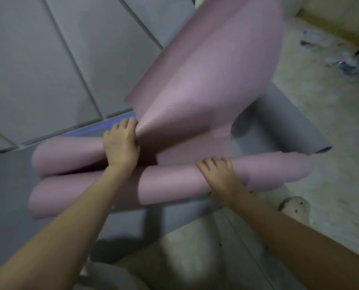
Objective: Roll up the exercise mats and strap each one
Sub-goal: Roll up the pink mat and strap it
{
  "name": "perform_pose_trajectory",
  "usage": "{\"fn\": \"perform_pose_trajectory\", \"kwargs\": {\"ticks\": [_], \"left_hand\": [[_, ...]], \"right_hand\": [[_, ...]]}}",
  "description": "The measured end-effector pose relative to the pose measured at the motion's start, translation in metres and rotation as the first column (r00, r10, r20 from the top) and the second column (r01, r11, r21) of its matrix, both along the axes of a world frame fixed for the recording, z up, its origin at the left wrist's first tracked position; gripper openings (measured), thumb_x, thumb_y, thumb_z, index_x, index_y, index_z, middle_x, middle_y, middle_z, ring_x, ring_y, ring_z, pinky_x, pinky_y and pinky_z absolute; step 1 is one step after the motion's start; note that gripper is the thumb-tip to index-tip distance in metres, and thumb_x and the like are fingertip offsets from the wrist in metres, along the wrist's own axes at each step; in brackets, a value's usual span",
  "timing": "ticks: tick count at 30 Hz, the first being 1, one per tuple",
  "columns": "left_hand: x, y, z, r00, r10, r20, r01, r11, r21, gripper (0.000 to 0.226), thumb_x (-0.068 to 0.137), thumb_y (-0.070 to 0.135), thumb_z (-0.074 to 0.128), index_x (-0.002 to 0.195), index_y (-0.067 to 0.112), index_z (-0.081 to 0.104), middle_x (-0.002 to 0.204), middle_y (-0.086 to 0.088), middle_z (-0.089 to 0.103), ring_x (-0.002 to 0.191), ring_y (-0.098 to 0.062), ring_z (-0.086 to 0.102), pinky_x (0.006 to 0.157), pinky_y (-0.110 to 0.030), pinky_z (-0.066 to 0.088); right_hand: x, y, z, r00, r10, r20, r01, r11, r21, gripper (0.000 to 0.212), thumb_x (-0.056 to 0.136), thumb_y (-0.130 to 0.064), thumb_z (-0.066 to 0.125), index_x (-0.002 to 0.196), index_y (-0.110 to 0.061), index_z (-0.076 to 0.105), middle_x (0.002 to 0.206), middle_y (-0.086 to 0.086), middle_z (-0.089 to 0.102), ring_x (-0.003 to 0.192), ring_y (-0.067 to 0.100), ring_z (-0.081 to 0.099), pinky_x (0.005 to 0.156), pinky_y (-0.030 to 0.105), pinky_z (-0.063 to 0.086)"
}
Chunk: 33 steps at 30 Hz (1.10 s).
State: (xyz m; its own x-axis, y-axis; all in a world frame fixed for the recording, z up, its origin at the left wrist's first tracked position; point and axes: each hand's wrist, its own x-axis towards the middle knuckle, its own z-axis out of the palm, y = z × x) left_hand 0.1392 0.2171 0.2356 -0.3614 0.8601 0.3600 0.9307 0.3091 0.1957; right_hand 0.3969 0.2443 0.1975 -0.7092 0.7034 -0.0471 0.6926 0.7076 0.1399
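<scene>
A pink exercise mat [203, 80] lies half rolled in the middle of the view. Its loose end sweeps up toward the top right, bunched and twisted where it meets the roll. My left hand [121, 144] grips that bunched part of the mat, fingers curled over it. The rolled part [170, 181] runs across in front of me, and my right hand [218, 172] grips it from above. A grey mat [279, 126] lies underneath, its right end curled into a loose roll. No strap is in sight.
Grey padded floor tiles [48, 65] cover the upper left. Pale bare floor [331, 143] lies to the right, with plastic litter [342, 61] near the top right corner and a light lump [295, 206] beside my right forearm.
</scene>
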Motion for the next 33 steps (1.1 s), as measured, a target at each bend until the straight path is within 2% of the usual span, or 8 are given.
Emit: {"fn": "perform_pose_trajectory", "kwargs": {"ticks": [5, 11, 14, 16, 20, 24, 28, 33], "left_hand": [[0.0, -0.017, -0.049, 0.995, 0.069, 0.074, -0.039, 0.938, -0.346, 0.048, 0.078, 0.007, 0.064, 0.123, 0.007, 0.047, 0.118, -0.019, 0.049, 0.109, -0.037, 0.046, 0.088, -0.044, 0.034], [0.033, -0.046, -0.092, 0.904, -0.096, 0.417, 0.378, 0.638, -0.672, 0.037, 0.101, 0.03, 0.037, 0.135, 0.018, 0.043, 0.139, -0.009, 0.04, 0.129, -0.027, 0.038, 0.107, -0.038, 0.028], [0.049, -0.061, -0.096, 0.842, -0.147, 0.519, 0.49, 0.608, -0.624, 0.036, 0.103, 0.027, 0.028, 0.132, 0.018, 0.046, 0.137, -0.009, 0.044, 0.127, -0.024, 0.041, 0.106, -0.035, 0.03], [0.055, -0.067, -0.093, 0.823, -0.192, 0.534, 0.525, 0.617, -0.587, 0.036, 0.103, 0.03, 0.029, 0.133, 0.018, 0.044, 0.137, -0.008, 0.044, 0.126, -0.024, 0.041, 0.104, -0.033, 0.03], [0.065, -0.082, -0.081, 0.798, -0.293, 0.526, 0.568, 0.658, -0.495, 0.045, 0.099, 0.038, 0.038, 0.14, 0.018, 0.036, 0.14, -0.006, 0.039, 0.13, -0.023, 0.037, 0.106, -0.033, 0.025], [0.078, -0.107, -0.086, 0.867, -0.382, 0.321, 0.498, 0.657, -0.565, 0.081, 0.089, 0.055, 0.049, 0.149, 0.012, 0.017, 0.151, -0.008, 0.025, 0.14, -0.024, 0.023, 0.114, -0.041, 0.015], [0.089, -0.127, -0.094, 0.891, -0.408, 0.2, 0.446, 0.701, -0.556, 0.113, 0.052, 0.07, 0.073, 0.134, 0.001, 0.038, 0.123, -0.016, 0.058, 0.112, -0.033, 0.059, 0.089, -0.057, 0.046], [0.1, -0.135, -0.087, 0.884, -0.453, 0.119, 0.453, 0.765, -0.457, 0.115, 0.041, 0.066, 0.08, 0.129, 0.004, 0.039, 0.117, -0.016, 0.063, 0.105, -0.033, 0.063, 0.085, -0.059, 0.046]], "right_hand": [[0.012, -0.019, -0.016, 0.997, 0.041, 0.069, -0.036, 0.997, -0.069, 0.112, 0.004, -0.033, 0.082, 0.107, -0.015, 0.044, 0.082, 0.004, 0.062, 0.068, 0.025, 0.059, 0.063, 0.034, 0.046], [0.019, -0.041, -0.024, 0.988, -0.046, 0.15, 0.075, 0.977, -0.198, 0.109, 0.002, -0.036, 0.082, 0.104, -0.017, 0.051, 0.081, 0.003, 0.062, 0.067, 0.024, 0.06, 0.06, 0.035, 0.048], [0.017, -0.046, -0.023, 0.969, -0.06, 0.241, 0.121, 0.96, -0.251, 0.093, 0.053, -0.03, 0.083, 0.134, -0.015, 0.042, 0.122, 0.007, 0.053, 0.108, 0.026, 0.053, 0.09, 0.041, 0.038], [0.019, -0.045, -0.023, 0.962, -0.058, 0.266, 0.133, 0.952, -0.275, 0.088, 0.067, -0.028, 0.077, 0.141, -0.016, 0.03, 0.132, 0.007, 0.044, 0.119, 0.024, 0.045, 0.096, 0.039, 0.03], [0.014, -0.045, -0.015, 0.954, -0.054, 0.296, 0.135, 0.956, -0.262, 0.09, 0.068, -0.033, 0.077, 0.141, -0.018, 0.026, 0.133, 0.006, 0.042, 0.119, 0.023, 0.044, 0.096, 0.038, 0.03], [0.01, -0.043, -0.004, 0.958, -0.035, 0.283, 0.108, 0.963, -0.246, 0.086, 0.066, -0.038, 0.077, 0.136, -0.021, 0.031, 0.13, 0.003, 0.044, 0.116, 0.022, 0.047, 0.093, 0.037, 0.033], [0.005, -0.051, 0.008, 0.966, -0.007, 0.26, 0.082, 0.956, -0.281, 0.082, 0.064, -0.043, 0.077, 0.131, -0.021, 0.034, 0.125, 0.002, 0.047, 0.112, 0.022, 0.051, 0.088, 0.036, 0.034], [-0.005, -0.059, 0.026, 0.964, -0.032, 0.266, 0.137, 0.912, -0.386, 0.079, 0.066, -0.043, 0.076, 0.129, -0.02, 0.035, 0.124, 0.004, 0.049, 0.112, 0.026, 0.053, 0.088, 0.037, 0.038]]}}
